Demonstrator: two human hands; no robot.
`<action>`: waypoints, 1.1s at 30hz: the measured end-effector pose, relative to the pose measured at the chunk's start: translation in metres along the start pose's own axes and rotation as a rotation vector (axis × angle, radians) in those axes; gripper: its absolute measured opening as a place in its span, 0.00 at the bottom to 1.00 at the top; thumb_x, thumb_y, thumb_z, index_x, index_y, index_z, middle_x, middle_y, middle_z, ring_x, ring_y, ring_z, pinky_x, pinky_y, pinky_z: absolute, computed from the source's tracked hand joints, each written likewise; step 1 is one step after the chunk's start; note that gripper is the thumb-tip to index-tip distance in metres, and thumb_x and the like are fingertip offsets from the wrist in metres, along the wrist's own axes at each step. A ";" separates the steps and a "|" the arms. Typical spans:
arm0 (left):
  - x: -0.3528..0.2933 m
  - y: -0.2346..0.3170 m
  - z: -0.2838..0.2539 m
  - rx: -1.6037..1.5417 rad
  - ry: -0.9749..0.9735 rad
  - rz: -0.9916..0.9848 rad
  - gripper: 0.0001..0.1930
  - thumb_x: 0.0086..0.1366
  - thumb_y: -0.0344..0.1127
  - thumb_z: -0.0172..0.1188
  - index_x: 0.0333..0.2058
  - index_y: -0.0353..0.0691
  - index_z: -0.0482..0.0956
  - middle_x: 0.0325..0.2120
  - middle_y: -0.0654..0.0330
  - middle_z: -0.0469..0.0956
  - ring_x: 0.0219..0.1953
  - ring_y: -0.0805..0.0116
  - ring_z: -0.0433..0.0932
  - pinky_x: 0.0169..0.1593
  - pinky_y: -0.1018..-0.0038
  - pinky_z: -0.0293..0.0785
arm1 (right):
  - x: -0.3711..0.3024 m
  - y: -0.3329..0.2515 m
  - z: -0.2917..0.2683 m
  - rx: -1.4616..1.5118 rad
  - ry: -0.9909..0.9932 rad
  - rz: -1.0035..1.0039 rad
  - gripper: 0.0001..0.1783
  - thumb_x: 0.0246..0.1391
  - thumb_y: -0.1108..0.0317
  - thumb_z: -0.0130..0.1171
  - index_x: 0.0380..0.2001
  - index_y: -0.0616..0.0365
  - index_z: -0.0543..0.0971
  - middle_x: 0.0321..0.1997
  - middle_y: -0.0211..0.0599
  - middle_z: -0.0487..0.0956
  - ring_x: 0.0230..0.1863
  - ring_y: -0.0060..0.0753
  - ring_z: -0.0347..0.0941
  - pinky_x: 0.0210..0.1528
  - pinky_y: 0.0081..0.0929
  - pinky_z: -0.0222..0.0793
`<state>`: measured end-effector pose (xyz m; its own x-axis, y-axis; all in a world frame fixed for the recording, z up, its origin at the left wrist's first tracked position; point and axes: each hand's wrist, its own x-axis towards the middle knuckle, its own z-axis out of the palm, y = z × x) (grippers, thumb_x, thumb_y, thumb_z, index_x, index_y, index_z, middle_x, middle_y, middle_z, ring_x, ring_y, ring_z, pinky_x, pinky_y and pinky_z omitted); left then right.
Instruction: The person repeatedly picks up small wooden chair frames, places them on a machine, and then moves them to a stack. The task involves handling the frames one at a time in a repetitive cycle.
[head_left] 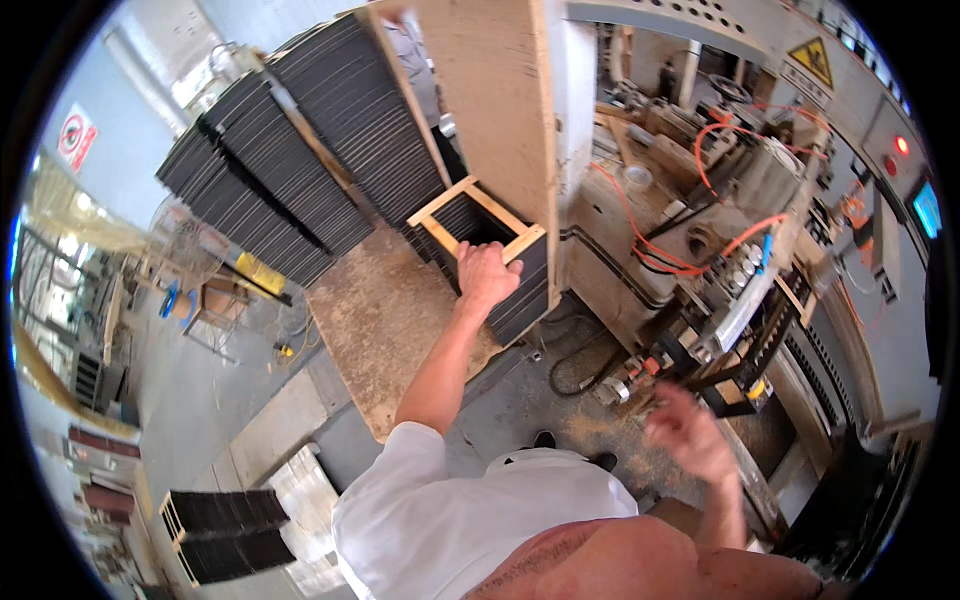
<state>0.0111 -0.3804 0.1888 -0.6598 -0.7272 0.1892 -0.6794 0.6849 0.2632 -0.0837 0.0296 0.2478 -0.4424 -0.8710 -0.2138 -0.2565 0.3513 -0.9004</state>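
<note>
My left hand (487, 274) reaches forward, its fingers closed over the near bar of a small rectangular frame of pale wood (497, 209). The frame lies on top of a low stack of black-edged pieces (520, 300), beside a tall upright wooden board (488, 100). Off to the right, my right hand (688, 432) is smeared by motion near the front of a machine (735, 330). Its fingers are too blurred to read, and nothing can be made out in them.
Tall black stacks (345, 95) stand at the back left, behind a worn brown board (385, 320). Orange hoses (648, 245) cross the machine at right. Smaller black stacks (225, 535) sit lower left. A person in grey (412, 60) is partly visible behind the upright board.
</note>
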 end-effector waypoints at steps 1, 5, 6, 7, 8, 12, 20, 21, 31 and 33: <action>-0.002 -0.007 0.005 0.019 0.030 -0.005 0.20 0.56 0.49 0.63 0.35 0.35 0.79 0.35 0.46 0.81 0.46 0.51 0.78 0.65 0.59 0.54 | 0.003 -0.046 -0.016 -0.077 0.094 -0.065 0.35 0.55 0.73 0.62 0.64 0.66 0.61 0.31 0.35 0.81 0.32 0.23 0.76 0.36 0.23 0.73; -0.013 -0.022 -0.003 0.021 -0.041 -0.051 0.19 0.55 0.46 0.64 0.37 0.35 0.79 0.36 0.48 0.81 0.47 0.52 0.77 0.64 0.59 0.54 | 0.037 -0.148 -0.071 -0.263 0.583 -0.218 0.34 0.58 0.70 0.56 0.66 0.64 0.60 0.24 0.27 0.74 0.23 0.15 0.65 0.25 0.19 0.61; -0.011 -0.022 -0.001 0.027 -0.027 -0.028 0.19 0.55 0.46 0.65 0.37 0.35 0.78 0.36 0.48 0.81 0.47 0.52 0.77 0.64 0.58 0.53 | 0.051 -0.166 -0.096 -0.433 0.701 -0.290 0.33 0.59 0.67 0.55 0.66 0.66 0.60 0.23 0.27 0.73 0.21 0.15 0.63 0.23 0.19 0.60; -0.006 -0.017 0.001 0.033 -0.010 0.007 0.19 0.55 0.45 0.65 0.38 0.36 0.78 0.36 0.48 0.81 0.47 0.52 0.77 0.65 0.58 0.53 | 0.062 -0.187 -0.118 -0.443 0.808 -0.297 0.36 0.59 0.60 0.57 0.65 0.65 0.61 0.20 0.28 0.72 0.21 0.18 0.63 0.23 0.22 0.61; 0.000 -0.009 0.003 0.040 -0.032 0.022 0.20 0.54 0.45 0.65 0.40 0.35 0.77 0.37 0.48 0.81 0.47 0.51 0.77 0.66 0.57 0.51 | 0.070 -0.200 -0.147 -0.469 0.862 -0.251 0.36 0.59 0.57 0.57 0.64 0.66 0.62 0.21 0.27 0.72 0.21 0.17 0.63 0.22 0.21 0.60; -0.001 -0.011 0.002 0.047 -0.054 0.014 0.19 0.53 0.42 0.67 0.39 0.35 0.77 0.34 0.49 0.81 0.46 0.50 0.77 0.67 0.54 0.51 | 0.102 -0.217 -0.217 -0.211 0.762 -0.240 0.33 0.60 0.50 0.56 0.58 0.67 0.70 0.26 0.25 0.73 0.23 0.12 0.63 0.24 0.14 0.57; -0.006 -0.023 0.001 0.041 -0.035 -0.017 0.19 0.53 0.41 0.67 0.40 0.35 0.77 0.34 0.48 0.81 0.46 0.52 0.78 0.68 0.54 0.50 | 0.038 -0.143 -0.060 -0.023 0.524 -0.385 0.35 0.57 0.56 0.63 0.61 0.67 0.66 0.24 0.28 0.74 0.24 0.15 0.68 0.26 0.16 0.64; -0.002 -0.018 0.002 0.025 -0.041 0.003 0.19 0.53 0.41 0.67 0.40 0.35 0.77 0.35 0.48 0.81 0.46 0.52 0.78 0.68 0.54 0.50 | 0.024 -0.121 -0.042 0.056 0.454 -0.415 0.37 0.54 0.58 0.67 0.61 0.66 0.67 0.25 0.30 0.77 0.25 0.17 0.72 0.29 0.18 0.69; -0.003 -0.022 -0.003 -0.133 -0.044 -0.015 0.26 0.59 0.51 0.62 0.47 0.34 0.77 0.38 0.47 0.81 0.47 0.51 0.76 0.68 0.52 0.47 | -0.007 -0.001 0.008 0.250 0.157 0.121 0.30 0.56 0.73 0.62 0.61 0.64 0.65 0.37 0.37 0.81 0.34 0.22 0.76 0.39 0.22 0.73; -0.007 -0.027 -0.002 -0.200 0.070 -0.013 0.25 0.60 0.49 0.63 0.48 0.34 0.76 0.45 0.45 0.78 0.50 0.50 0.74 0.67 0.54 0.51 | -0.005 0.028 0.016 0.210 0.089 0.193 0.29 0.56 0.75 0.60 0.60 0.64 0.66 0.37 0.36 0.81 0.35 0.22 0.76 0.40 0.22 0.73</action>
<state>0.0344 -0.3941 0.1827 -0.6226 -0.7421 0.2483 -0.6058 0.6579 0.4473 -0.0753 0.0378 0.2178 -0.5417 -0.7581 -0.3630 0.0193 0.4206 -0.9071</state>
